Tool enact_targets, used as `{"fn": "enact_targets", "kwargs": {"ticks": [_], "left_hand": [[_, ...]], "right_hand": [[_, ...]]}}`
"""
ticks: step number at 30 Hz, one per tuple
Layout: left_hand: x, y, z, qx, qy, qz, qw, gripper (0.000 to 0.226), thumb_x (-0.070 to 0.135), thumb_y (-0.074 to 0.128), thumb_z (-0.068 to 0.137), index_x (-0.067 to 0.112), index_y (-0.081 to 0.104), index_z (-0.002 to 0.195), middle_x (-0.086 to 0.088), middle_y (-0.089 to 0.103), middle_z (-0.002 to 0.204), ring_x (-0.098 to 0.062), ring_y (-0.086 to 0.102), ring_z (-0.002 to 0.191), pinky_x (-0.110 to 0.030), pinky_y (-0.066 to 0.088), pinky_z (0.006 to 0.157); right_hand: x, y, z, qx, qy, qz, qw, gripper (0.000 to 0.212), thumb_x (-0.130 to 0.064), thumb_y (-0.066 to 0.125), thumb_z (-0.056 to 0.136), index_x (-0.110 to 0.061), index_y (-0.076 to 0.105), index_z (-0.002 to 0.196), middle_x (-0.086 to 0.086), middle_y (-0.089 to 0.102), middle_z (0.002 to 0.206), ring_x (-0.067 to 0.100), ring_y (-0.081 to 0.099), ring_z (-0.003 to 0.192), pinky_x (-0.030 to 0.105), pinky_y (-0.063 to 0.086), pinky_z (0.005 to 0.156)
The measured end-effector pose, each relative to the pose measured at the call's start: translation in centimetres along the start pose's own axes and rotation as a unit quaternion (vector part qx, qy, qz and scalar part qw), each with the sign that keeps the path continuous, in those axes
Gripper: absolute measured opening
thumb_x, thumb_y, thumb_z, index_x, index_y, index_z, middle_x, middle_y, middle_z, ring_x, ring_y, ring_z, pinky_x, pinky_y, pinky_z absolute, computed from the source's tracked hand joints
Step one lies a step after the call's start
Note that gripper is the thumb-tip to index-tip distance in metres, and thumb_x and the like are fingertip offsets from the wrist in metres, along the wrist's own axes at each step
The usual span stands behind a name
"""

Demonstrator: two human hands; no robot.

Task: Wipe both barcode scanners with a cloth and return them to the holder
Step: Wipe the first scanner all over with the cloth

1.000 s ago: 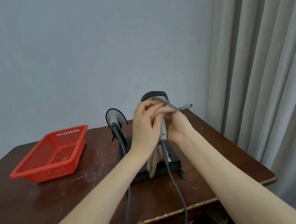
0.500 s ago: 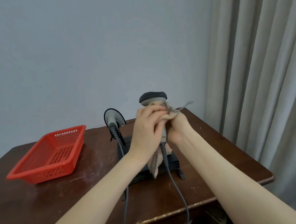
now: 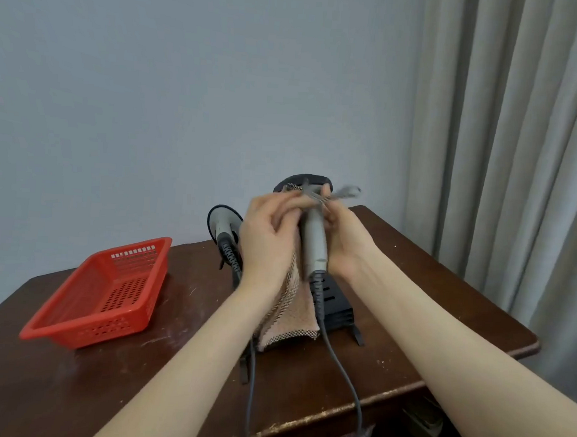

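Observation:
A grey barcode scanner (image 3: 314,243) with a black head is held upright above the black holder (image 3: 337,307). My right hand (image 3: 344,243) grips its handle from the right. My left hand (image 3: 267,240) presses a pink-and-checked cloth (image 3: 291,316) against the scanner's neck; the cloth drapes over the head, blurred, and hangs down below my hands. The scanner's grey cable (image 3: 339,366) runs off the table's front edge. A second scanner (image 3: 224,226) sits in the holder's left side, just behind my left hand.
A red plastic basket (image 3: 106,295) lies on the left of the dark wooden table (image 3: 427,294). A grey curtain (image 3: 522,131) hangs at the right, with a plain wall behind. The second scanner's cable also drops over the front edge.
My left hand's fingers slid the cloth down the scanner's neck, then back up over the head. The hanging part of the cloth swung. My right hand kept its grip.

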State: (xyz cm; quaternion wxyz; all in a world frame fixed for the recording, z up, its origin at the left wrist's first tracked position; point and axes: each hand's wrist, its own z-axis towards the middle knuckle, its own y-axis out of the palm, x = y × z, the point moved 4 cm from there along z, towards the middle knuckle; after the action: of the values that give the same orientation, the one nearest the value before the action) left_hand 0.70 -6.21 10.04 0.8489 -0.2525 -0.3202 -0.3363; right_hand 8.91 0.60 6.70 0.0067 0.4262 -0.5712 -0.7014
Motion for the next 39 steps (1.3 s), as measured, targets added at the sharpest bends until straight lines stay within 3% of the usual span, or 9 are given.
{"fn": "enact_targets", "kwargs": {"ticks": [7,10,13,16,19,23,27,34,39], "left_hand": [[-2.3,0.2,-2.6,-0.096,-0.049,0.018,0.994,0.024,0.015,0.062,0.088,0.039,0.068,0.087,0.017,0.070,0.089,0.005,0.064,0.088,-0.015,0.048,0.081],[-3.7,-1.3,-0.8,-0.010,-0.177,-0.088,0.980,0.010,0.018,0.060,0.091,0.022,0.068,0.094,0.003,0.073,0.089,-0.015,0.070,0.085,-0.036,0.056,0.080],[-3.6,-1.4,0.8,0.027,-0.246,-0.159,0.956,0.015,0.018,0.058,0.094,0.009,0.064,0.104,-0.001,0.071,0.091,-0.015,0.068,0.087,-0.031,0.055,0.081],[-3.6,-0.4,1.7,0.009,-0.298,-0.217,0.930,0.010,0.016,0.058,0.093,0.009,0.064,0.098,-0.012,0.070,0.102,-0.027,0.066,0.101,-0.042,0.053,0.091],[-3.6,0.5,2.4,-0.016,-0.272,-0.183,0.945,0.011,0.009,0.062,0.089,0.008,0.064,0.100,-0.014,0.069,0.103,-0.029,0.067,0.100,-0.041,0.056,0.084],[-2.3,1.2,2.1,-0.063,-0.213,-0.057,0.973,0.058,0.021,0.072,0.070,0.008,0.052,0.124,-0.012,0.063,0.114,-0.025,0.065,0.098,-0.044,0.055,0.085],[-0.1,0.9,1.0,-0.060,-0.067,0.111,0.990,0.053,0.018,0.059,0.085,0.010,0.044,0.135,0.000,0.035,0.128,-0.010,0.045,0.114,-0.021,0.036,0.094],[-1.0,2.1,-1.5,-0.200,-0.137,0.019,0.970,0.067,0.039,0.066,0.084,0.019,0.039,0.142,0.005,0.033,0.130,-0.013,0.051,0.119,-0.032,0.045,0.102],[-1.7,2.0,-1.7,-0.197,-0.191,-0.069,0.959,0.039,0.011,0.073,0.076,0.019,0.061,0.112,-0.002,0.063,0.093,-0.007,0.064,0.074,-0.015,0.051,0.058]], "right_hand": [[-1.0,-1.8,0.4,0.036,-0.024,0.009,0.999,0.035,-0.027,0.069,0.082,-0.006,0.062,0.109,0.003,0.066,0.090,0.011,0.059,0.066,0.025,0.055,0.059],[-1.8,-1.7,0.1,0.038,-0.044,-0.019,0.998,0.028,-0.029,0.065,0.088,-0.007,0.065,0.106,0.003,0.069,0.091,0.012,0.060,0.069,0.025,0.053,0.069],[-1.5,-1.0,-0.1,0.028,-0.043,-0.026,0.998,0.032,-0.036,0.062,0.089,-0.009,0.065,0.107,0.005,0.070,0.099,0.019,0.062,0.086,0.036,0.050,0.092],[-0.9,-0.4,-0.6,0.017,-0.026,0.001,1.000,0.030,-0.037,0.061,0.089,-0.008,0.066,0.098,0.006,0.070,0.083,0.019,0.069,0.069,0.034,0.060,0.069],[-0.4,-0.1,-0.8,0.009,-0.012,-0.013,1.000,0.032,-0.038,0.063,0.088,-0.008,0.068,0.097,0.009,0.071,0.084,0.022,0.069,0.075,0.034,0.058,0.074],[0.1,-0.4,-0.4,0.054,-0.007,-0.060,0.997,0.037,-0.043,0.074,0.078,-0.010,0.070,0.094,0.008,0.066,0.086,0.022,0.063,0.077,0.038,0.051,0.089],[-0.3,-0.5,-0.6,0.089,-0.078,-0.148,0.982,0.044,-0.050,0.061,0.087,-0.007,0.067,0.092,0.010,0.072,0.087,0.026,0.068,0.083,0.045,0.054,0.091],[-0.6,-0.8,-0.8,0.148,-0.122,-0.203,0.960,0.055,-0.055,0.039,0.096,-0.008,0.064,0.083,0.008,0.070,0.075,0.021,0.068,0.067,0.035,0.057,0.072],[0.1,-1.3,-0.9,0.144,-0.083,-0.143,0.976,0.036,-0.031,0.044,0.101,-0.002,0.064,0.107,0.013,0.068,0.091,0.027,0.068,0.083,0.039,0.058,0.072]]}}
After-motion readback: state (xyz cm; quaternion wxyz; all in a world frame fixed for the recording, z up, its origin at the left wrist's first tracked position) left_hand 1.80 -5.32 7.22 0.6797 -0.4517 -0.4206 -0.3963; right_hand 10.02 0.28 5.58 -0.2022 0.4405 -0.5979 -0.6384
